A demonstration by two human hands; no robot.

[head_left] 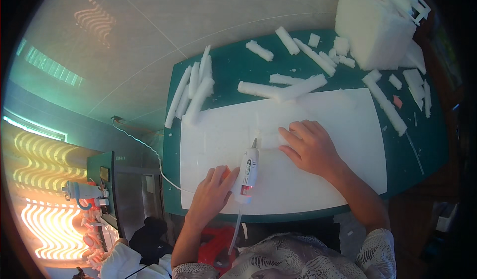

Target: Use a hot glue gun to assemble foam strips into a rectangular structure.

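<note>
My left hand (211, 192) is closed round the grip of a white hot glue gun (248, 172). Its dark nozzle points away from me, just over a large white board (323, 194). From the gun's back end trails a clear glue stick (236, 232). A short white foam piece (270, 140) lies on the board to the right of the nozzle. At its right end, my right hand (313, 147) has thumb and index finger on either side of it, the other fingers curled. White on white, the piece's edges are hard to make out.
Beyond the board, white foam strips (303, 88) lie on the green table (233, 63), with more strips (196, 90) at the left. A big white foam block (370, 31) stands far right, near small offcuts. A white cord (144, 144) runs from a wall socket toward my left hand.
</note>
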